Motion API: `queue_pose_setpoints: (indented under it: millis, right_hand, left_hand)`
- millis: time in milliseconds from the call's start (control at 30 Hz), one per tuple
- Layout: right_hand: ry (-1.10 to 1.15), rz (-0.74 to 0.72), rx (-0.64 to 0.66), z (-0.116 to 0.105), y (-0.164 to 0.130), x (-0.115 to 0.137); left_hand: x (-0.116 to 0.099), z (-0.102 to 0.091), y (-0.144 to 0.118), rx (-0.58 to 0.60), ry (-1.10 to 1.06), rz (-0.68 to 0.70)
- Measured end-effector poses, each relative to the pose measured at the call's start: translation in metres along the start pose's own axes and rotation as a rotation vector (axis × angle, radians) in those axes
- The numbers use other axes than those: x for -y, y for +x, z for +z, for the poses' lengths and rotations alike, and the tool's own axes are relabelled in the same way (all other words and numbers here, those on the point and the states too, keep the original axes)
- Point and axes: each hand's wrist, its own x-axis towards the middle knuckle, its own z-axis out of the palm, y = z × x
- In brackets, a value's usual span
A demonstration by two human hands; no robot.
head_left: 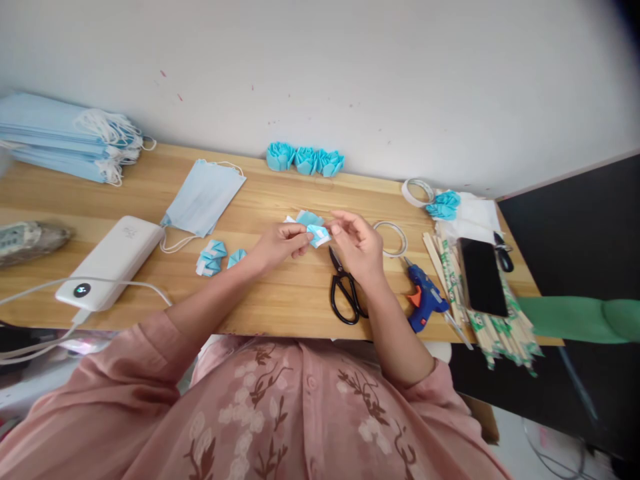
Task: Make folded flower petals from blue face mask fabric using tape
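Note:
My left hand [280, 244] and my right hand [356, 244] meet over the middle of the wooden table [280, 300], both pinching a small folded piece of blue mask fabric [316, 232]. A flat blue fabric scrap [306, 218] lies just behind it. Black scissors [344, 288] lie on the table right under my right wrist. Two folded blue pieces [213, 257] rest left of my left hand.
A white power bank [113, 261] with a cable sits at the left, a loose face mask [203, 197] behind it, and a mask stack [65, 137] at the far left. Three blue fabric flowers [304, 160] stand by the wall. A blue glue gun [425, 297], phone [483, 277], wooden sticks [493, 327] and tape roll [417, 191] are at the right.

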Motion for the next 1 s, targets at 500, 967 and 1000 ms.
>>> queue_pose_setpoints:
  millis: [500,967,1000]
  right_hand:
    - [-0.112,0.036,0.069,0.0055,-0.0028,0.0087]
    - [-0.359,-0.202,-0.025,0.0054,-0.0045,0.0099]
    - [-0.406,-0.259,-0.025,0.005,-0.0047,0.0097]
  left_hand:
    - [0.0041,0.005,-0.0009,-0.127,-0.137,0.003]
    - [0.002,0.0082,0.0009,-0.133,-0.217,-0.056]
    - [0.0023,0.0082,0.001,-0.133,-0.222,-0.059]
